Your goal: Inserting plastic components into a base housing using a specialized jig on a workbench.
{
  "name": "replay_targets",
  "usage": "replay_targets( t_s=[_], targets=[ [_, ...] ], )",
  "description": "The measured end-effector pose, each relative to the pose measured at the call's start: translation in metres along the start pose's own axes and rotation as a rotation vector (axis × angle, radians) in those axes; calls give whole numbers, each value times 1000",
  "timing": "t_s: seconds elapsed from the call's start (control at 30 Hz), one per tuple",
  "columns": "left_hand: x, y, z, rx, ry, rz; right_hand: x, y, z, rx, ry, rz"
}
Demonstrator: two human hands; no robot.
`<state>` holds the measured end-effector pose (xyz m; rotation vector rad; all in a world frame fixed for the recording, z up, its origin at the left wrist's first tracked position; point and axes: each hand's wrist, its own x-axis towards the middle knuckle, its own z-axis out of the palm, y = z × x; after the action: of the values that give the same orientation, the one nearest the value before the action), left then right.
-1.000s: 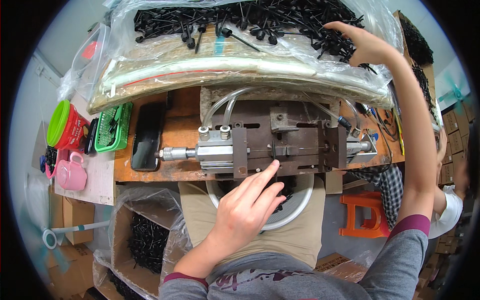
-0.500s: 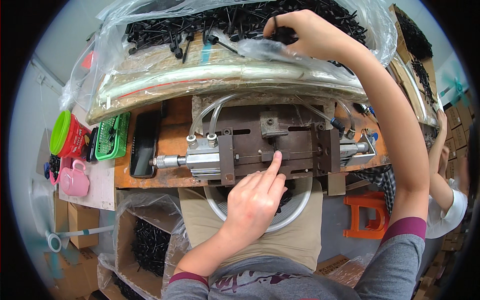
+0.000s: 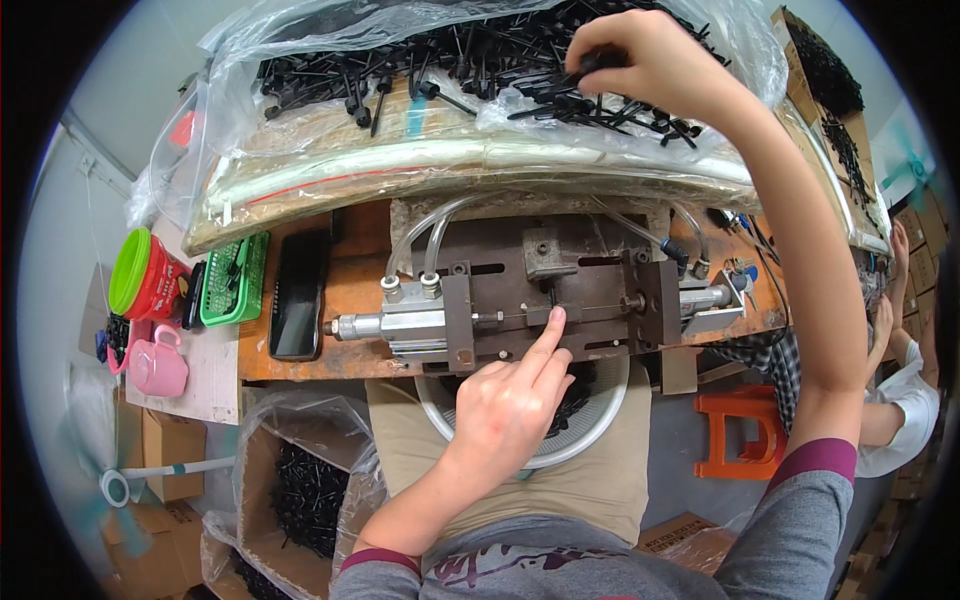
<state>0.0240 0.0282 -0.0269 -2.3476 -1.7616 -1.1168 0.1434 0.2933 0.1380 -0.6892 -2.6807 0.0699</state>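
My left hand (image 3: 510, 405) lies over the front of a dark metal fixture (image 3: 490, 250). Its index finger is stretched out, the tip touching a small black part (image 3: 553, 297) at the middle of the fixture; the other fingers are loosely bent and hold nothing. Above the far box, my right hand (image 3: 640, 62) is closed on a black plastic part (image 3: 603, 60) with a round head, partly hidden by the fingers. Beneath it lies a heap of black stemmed plastic parts (image 3: 470, 50) on clear plastic film.
Silver air cylinders (image 3: 415, 328) with clear hoses flank the fixture. A basket (image 3: 600, 425) with black parts sits at my lap. A phone (image 3: 298, 295), green tray (image 3: 255, 285), red tub (image 3: 150, 280) and pink cup (image 3: 158, 365) stand left. An orange stool (image 3: 710, 435) and another person's arm (image 3: 880, 425) are right.
My right hand has moved slightly right and up over the heap, and the plastic film under it has dropped, baring more black parts. My left fingertip stays on the fixture.
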Motion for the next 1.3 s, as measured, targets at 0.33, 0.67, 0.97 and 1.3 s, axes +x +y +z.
replay_targets(
  t_s=[0.33, 0.67, 0.97, 1.3],
  targets=[
    [-1, 4, -18, -187, -21, 28, -40, -19, -23, 958, 571, 465],
    [15, 12, -41, -829, 270, -202, -148, -136, 67, 304, 453, -287],
    [-2, 9, -37, -403, 151, -132, -186, -135, 77, 165, 430, -148],
    [-2, 7, -3, 94, -50, 2, -204, -135, 75, 344, 508, 51]
  ],
)
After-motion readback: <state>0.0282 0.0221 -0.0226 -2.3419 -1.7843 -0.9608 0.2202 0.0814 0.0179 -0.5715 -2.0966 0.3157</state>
